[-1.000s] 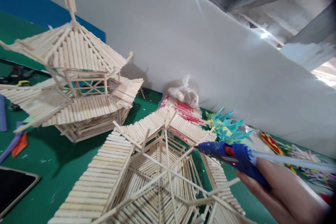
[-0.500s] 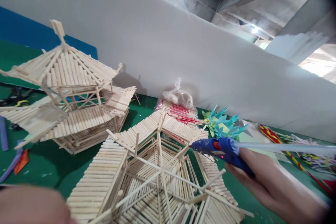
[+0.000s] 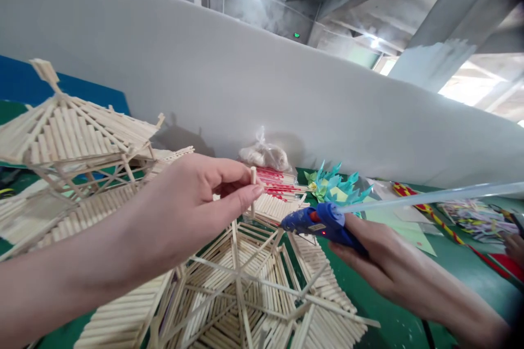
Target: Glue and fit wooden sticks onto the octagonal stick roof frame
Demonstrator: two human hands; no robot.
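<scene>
Between thumb and fingers, my left hand pinches a short wooden stick, held upright above the far side of a wooden stick model. That model has slatted eaves around an open frame of crossed sticks. My right hand grips a blue hot glue gun with a red light lit and a long clear glue stick out of its back. The gun's nozzle points left at the model's far right corner; whether it touches is hard to tell. My left forearm hides part of a roofed stick pavilion.
Behind the model lie red-marked sticks and a knotted plastic bag. Turquoise paper leaves stand right of them. Farther right are a red and yellow braid, a pile of thin strips and another person's hand. A grey partition runs behind.
My left hand has come up from the lower left to above the model, with a short stick in its fingers. The view has shifted; the glue gun stays near the same corner.
</scene>
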